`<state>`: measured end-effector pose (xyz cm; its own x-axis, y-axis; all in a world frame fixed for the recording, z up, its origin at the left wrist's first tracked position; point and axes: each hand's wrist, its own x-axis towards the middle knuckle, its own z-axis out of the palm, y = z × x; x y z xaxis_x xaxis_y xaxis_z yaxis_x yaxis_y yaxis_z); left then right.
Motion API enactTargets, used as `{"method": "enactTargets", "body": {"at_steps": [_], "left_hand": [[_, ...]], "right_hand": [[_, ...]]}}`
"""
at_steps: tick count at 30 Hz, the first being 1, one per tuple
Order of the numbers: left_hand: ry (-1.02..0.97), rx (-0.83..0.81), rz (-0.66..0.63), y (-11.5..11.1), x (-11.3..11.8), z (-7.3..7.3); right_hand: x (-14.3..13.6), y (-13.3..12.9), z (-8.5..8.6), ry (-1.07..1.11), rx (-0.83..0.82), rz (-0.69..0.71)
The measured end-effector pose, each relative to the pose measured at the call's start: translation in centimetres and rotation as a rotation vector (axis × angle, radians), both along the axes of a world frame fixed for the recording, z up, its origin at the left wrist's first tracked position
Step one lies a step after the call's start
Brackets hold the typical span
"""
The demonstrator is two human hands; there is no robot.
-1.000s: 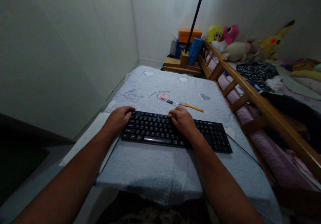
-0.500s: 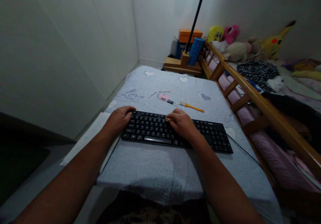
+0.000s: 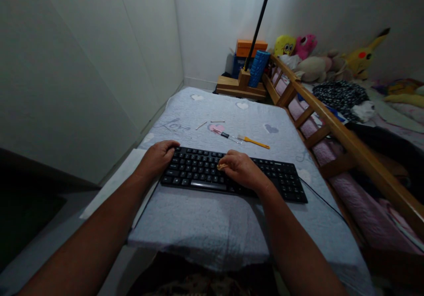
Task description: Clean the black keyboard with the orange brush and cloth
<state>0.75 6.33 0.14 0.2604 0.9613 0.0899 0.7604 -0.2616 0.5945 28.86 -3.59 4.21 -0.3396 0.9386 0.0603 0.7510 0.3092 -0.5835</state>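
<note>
A black keyboard (image 3: 198, 171) lies flat on the cloth-covered table. My left hand (image 3: 159, 157) grips its upper left corner, with the fingers curled over the far edge and the thumb along the side. Over the middle of the keys is my right hand (image 3: 241, 168), closed in a pinch on a small crumpled tan cloth-like piece (image 3: 221, 167) that touches the keys. Beyond the keyboard lie a yellow-handled brush (image 3: 257, 143), a thin tool with a black grip and wire ends (image 3: 225, 134), and two small thin sticks, one a pale stick (image 3: 201, 125), the other a level stick (image 3: 217, 121).
A cable (image 3: 323, 198) runs from the keyboard's right side off the table. Along the right stands a wooden bed rail (image 3: 318, 101), with plush toys and clothes behind it. At the far end are a wooden stand base (image 3: 232, 84) and a blue roller (image 3: 259, 68). A white cabinet wall borders the left.
My right hand has shifted slightly down and left over the keys with the tan piece, which now shows more. My left hand stays on the keyboard's corner.
</note>
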Motion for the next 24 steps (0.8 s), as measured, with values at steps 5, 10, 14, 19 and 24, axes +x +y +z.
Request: {"method": "enactTargets", "body": {"at_steps": [5,10,14,19,24], "left_hand": [[-0.005,0.001,-0.001,0.0,0.0,0.1],[-0.004,-0.002,0.001,-0.2,0.1,0.3],[-0.021,0.002,0.003,-0.2,0.1,0.3],[-0.014,0.010,-0.001,0.0,0.1,0.1],[-0.005,0.015,-0.009,0.0,0.0,0.0]], "right_hand": [[0.1,-0.4,0.4,0.006,-0.040,0.034],[0.5,-0.4,0.5,0.037,-0.057,0.054],[0.8,0.3,-0.4,0.067,0.094,-0.101],[1.1,1.3,-2.0,-0.026,0.221,-0.258],[1.0,1.2,-2.3,-0.037,0.189,-0.230]]}}
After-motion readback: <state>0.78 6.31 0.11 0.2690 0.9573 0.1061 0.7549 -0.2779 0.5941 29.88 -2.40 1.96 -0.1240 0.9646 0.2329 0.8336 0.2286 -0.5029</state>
